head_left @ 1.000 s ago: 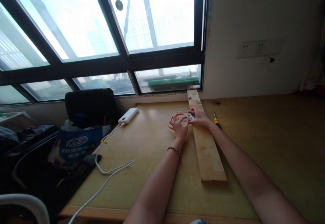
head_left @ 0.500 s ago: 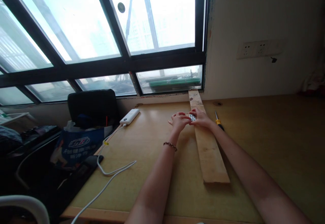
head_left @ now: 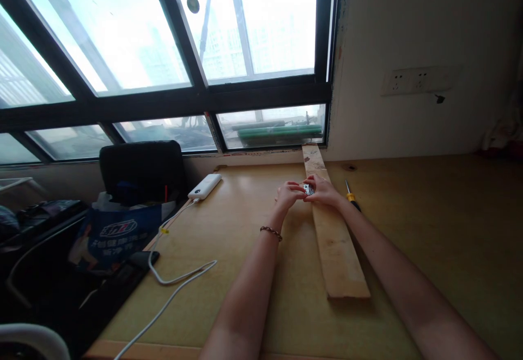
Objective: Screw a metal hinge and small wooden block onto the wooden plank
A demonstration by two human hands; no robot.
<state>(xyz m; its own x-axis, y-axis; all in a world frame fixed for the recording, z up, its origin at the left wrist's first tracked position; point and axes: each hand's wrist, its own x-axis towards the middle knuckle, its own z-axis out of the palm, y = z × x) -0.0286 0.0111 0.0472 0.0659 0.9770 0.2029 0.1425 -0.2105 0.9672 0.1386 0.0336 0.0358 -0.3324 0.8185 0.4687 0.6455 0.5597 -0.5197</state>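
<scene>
A small silver metal hinge (head_left: 308, 189) with dark holes lies between my two hands, over the wooden board (head_left: 339, 256). My right hand (head_left: 322, 190) grips its right side with thumb and fingers, resting on the board. From the left, my left hand (head_left: 289, 193) pinches the hinge's edge with its fingertips; some of those fingers are curled out of sight. The long, pale board lies lengthwise on the table, its far end by the window. Right of the board, close to my right forearm, lies a screwdriver (head_left: 351, 196) with a yellow and black handle.
A white power bank (head_left: 205, 187) with a white cable (head_left: 180, 280) lies along the left of the yellowish table (head_left: 245, 229). Beyond that edge are a black chair (head_left: 141, 166) and a blue bag (head_left: 116, 235). Window and wall sockets (head_left: 408, 80) border the far side.
My left hand's fingers have drawn in closer together around the hinge. The hinge and right hand have hardly moved. The view has shifted slightly.
</scene>
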